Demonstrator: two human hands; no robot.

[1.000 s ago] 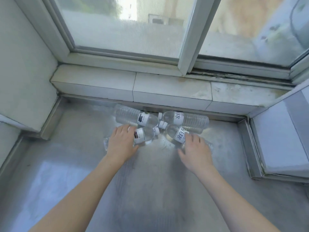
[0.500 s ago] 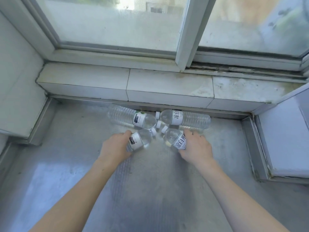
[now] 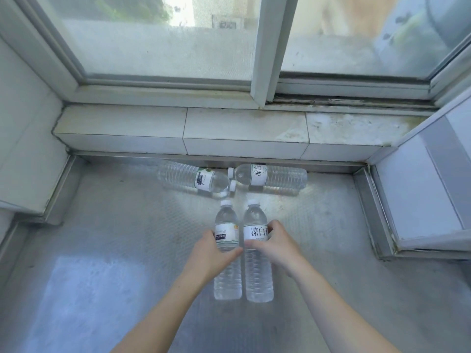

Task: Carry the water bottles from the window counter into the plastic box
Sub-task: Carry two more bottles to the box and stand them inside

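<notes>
Steel counter [image 3: 102, 250] under the window [image 3: 163, 36], tiled sill [image 3: 244, 128] along the back, white cabinet [image 3: 428, 200] to the right. My left hand [image 3: 211, 253] is wrapped round the left bottle [image 3: 227, 250], thumb across the front just below its label, fingers behind. My right hand [image 3: 276, 244] grips the right bottle [image 3: 257, 253] w/ the Chinese-character label, thumb on the front below the label, fingers curled round the far side. The 2 bottles are side by side, touching or nearly, white caps pointing away from me toward the sill, bases toward me; can't tell if they're clear of the counter or resting on it. Two more bottles lie on their sides at the back by the sill: back-left bottle [image 3: 193, 177] and back-right bottle [image 3: 270, 175], caps facing each other, v. close together. Plastic box isn't in view.
</notes>
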